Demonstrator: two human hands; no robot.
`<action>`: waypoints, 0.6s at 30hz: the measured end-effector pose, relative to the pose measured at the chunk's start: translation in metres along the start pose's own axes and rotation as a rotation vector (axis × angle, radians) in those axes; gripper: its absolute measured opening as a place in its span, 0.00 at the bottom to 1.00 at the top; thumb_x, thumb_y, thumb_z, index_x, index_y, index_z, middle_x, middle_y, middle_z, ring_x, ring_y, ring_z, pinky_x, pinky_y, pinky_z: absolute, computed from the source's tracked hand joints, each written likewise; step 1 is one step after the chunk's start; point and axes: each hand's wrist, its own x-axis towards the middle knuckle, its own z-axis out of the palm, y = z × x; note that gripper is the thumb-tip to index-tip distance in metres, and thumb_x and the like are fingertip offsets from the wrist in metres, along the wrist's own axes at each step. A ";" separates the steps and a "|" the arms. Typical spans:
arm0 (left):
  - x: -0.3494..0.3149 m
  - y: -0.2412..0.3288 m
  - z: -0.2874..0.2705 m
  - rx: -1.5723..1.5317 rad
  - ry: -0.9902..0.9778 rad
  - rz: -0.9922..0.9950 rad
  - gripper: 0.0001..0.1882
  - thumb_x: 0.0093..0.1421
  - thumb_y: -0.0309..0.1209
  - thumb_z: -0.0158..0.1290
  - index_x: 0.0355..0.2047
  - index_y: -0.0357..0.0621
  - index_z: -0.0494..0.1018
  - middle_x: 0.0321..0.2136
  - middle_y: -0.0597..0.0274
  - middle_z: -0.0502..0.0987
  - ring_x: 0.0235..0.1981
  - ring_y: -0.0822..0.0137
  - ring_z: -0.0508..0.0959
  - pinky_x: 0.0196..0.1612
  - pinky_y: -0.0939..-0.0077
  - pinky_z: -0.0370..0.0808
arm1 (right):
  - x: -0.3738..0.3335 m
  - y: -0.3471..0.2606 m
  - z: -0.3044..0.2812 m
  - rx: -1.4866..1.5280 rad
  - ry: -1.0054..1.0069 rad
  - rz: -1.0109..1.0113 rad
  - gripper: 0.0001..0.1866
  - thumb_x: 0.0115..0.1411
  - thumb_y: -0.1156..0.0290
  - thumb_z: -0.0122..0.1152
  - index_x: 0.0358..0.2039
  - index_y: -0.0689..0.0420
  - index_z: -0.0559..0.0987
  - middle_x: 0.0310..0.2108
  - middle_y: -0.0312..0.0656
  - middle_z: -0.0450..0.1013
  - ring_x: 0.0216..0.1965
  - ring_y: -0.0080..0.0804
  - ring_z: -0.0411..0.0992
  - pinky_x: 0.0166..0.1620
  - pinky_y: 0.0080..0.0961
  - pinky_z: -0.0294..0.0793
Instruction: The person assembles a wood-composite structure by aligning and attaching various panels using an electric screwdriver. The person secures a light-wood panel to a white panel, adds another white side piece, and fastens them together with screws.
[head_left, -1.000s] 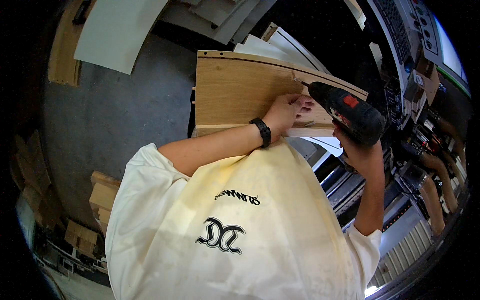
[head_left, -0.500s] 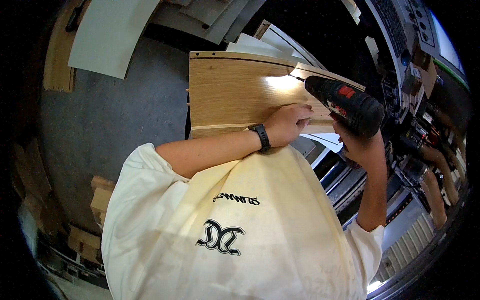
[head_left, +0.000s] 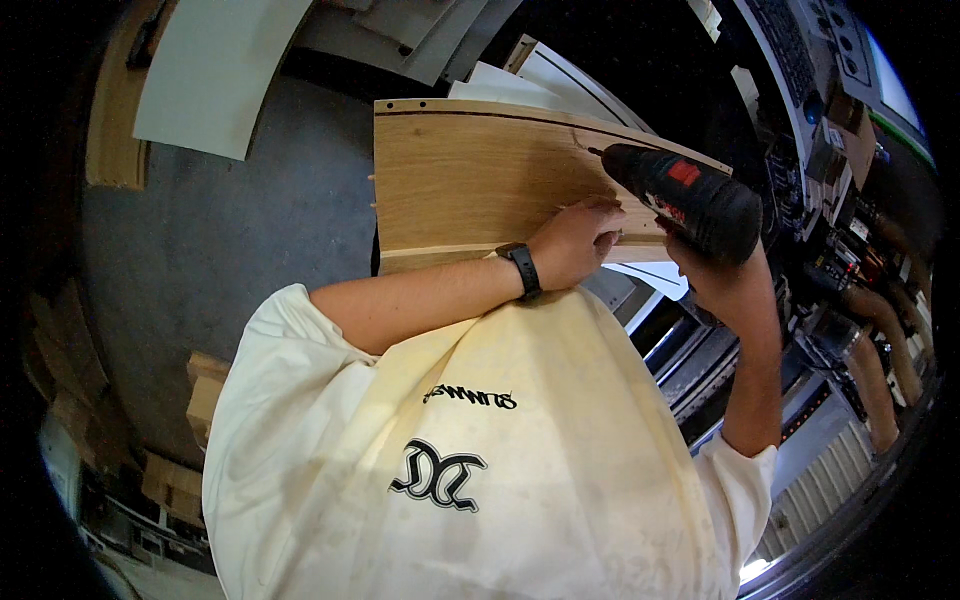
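A light oak panel (head_left: 465,180) with a dark line and small holes along its far edge lies in front of me. My left hand (head_left: 575,240), a black watch on its wrist, grips the panel's near right edge with curled fingers. My right hand (head_left: 715,280) holds a black cordless drill (head_left: 685,195) with a red label. The drill points left, and its bit touches the panel near the far right edge, just above my left hand. My cream shirt (head_left: 470,450) fills the lower middle of the view.
Grey floor (head_left: 240,250) lies to the left, with white boards (head_left: 215,70) leaning at the top left and wooden offcuts (head_left: 205,395) stacked at the lower left. A white panel (head_left: 645,275) shows under the oak one. Metal racks and machinery (head_left: 850,300) crowd the right side.
The drill has swung left and further onto the panel, its bit now at the wood. My left hand has slid slightly left along the panel's edge.
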 end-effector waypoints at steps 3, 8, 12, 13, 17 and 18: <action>0.002 0.002 0.000 0.064 -0.099 -0.101 0.14 0.64 0.26 0.52 0.50 0.37 0.74 0.48 0.42 0.76 0.50 0.42 0.75 0.56 0.54 0.73 | -0.011 -0.004 -0.010 0.030 0.073 -0.003 0.18 0.52 0.73 0.73 0.44 0.61 0.81 0.37 0.46 0.81 0.37 0.35 0.80 0.44 0.31 0.78; 0.016 0.019 0.005 0.531 -0.264 0.035 0.14 0.64 0.26 0.51 0.50 0.38 0.72 0.47 0.44 0.75 0.51 0.41 0.74 0.54 0.51 0.74 | -0.058 0.018 -0.035 0.143 0.196 0.259 0.17 0.56 0.70 0.72 0.45 0.59 0.82 0.36 0.40 0.81 0.33 0.24 0.77 0.38 0.24 0.76; 0.032 0.027 0.020 0.883 -0.436 0.146 0.14 0.63 0.27 0.51 0.49 0.38 0.72 0.47 0.48 0.75 0.53 0.45 0.74 0.52 0.50 0.75 | -0.090 0.060 -0.030 0.436 0.417 0.258 0.17 0.54 0.69 0.72 0.44 0.59 0.84 0.34 0.37 0.82 0.33 0.23 0.76 0.35 0.23 0.74; 0.033 0.029 0.022 0.941 -0.446 0.165 0.14 0.63 0.28 0.51 0.48 0.39 0.72 0.46 0.49 0.75 0.53 0.47 0.74 0.52 0.50 0.75 | -0.095 0.067 -0.028 0.436 0.413 0.290 0.16 0.54 0.70 0.72 0.44 0.59 0.84 0.34 0.37 0.82 0.33 0.23 0.76 0.35 0.23 0.75; 0.035 0.039 0.032 1.066 -0.544 0.098 0.13 0.63 0.29 0.51 0.46 0.39 0.74 0.47 0.48 0.75 0.52 0.48 0.74 0.50 0.52 0.76 | -0.116 0.095 -0.018 0.541 0.411 0.309 0.15 0.53 0.71 0.70 0.42 0.59 0.84 0.34 0.38 0.82 0.32 0.26 0.76 0.36 0.24 0.75; 0.033 0.040 0.030 1.111 -0.546 0.117 0.12 0.63 0.29 0.51 0.45 0.39 0.74 0.46 0.48 0.75 0.52 0.48 0.74 0.50 0.53 0.76 | -0.119 0.101 -0.014 0.592 0.413 0.285 0.15 0.53 0.71 0.70 0.42 0.59 0.84 0.35 0.39 0.82 0.32 0.27 0.77 0.36 0.24 0.75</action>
